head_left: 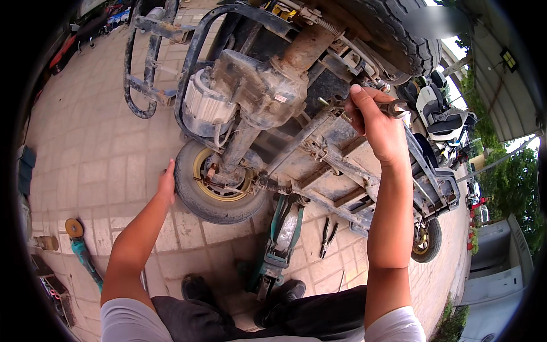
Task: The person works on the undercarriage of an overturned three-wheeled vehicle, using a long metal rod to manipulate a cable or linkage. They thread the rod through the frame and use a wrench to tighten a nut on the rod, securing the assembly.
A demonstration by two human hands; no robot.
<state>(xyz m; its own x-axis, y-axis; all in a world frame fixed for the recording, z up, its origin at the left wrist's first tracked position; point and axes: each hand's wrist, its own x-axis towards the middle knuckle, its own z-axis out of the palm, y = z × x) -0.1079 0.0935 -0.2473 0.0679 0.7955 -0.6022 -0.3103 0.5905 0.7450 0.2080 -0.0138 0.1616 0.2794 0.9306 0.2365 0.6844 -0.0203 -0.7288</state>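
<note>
A muddy vehicle lies tipped on its side, its rear axle housing and silver finned motor facing me. My left hand is at the left edge of the lower rear wheel, seen edge-on, with a finger stretched upward; some fingers are hidden. By the rusty frame, my right hand is raised and closed round a metal wrench, whose shiny end sticks out to the right. A thin bolt-like rod shows just left of that hand.
Between my feet stands a green floor jack, its head under the vehicle. Pliers lie on the paving right of it. A teal angle grinder lies at the left. The upper rear tyre overhangs above; parked scooters stand beyond.
</note>
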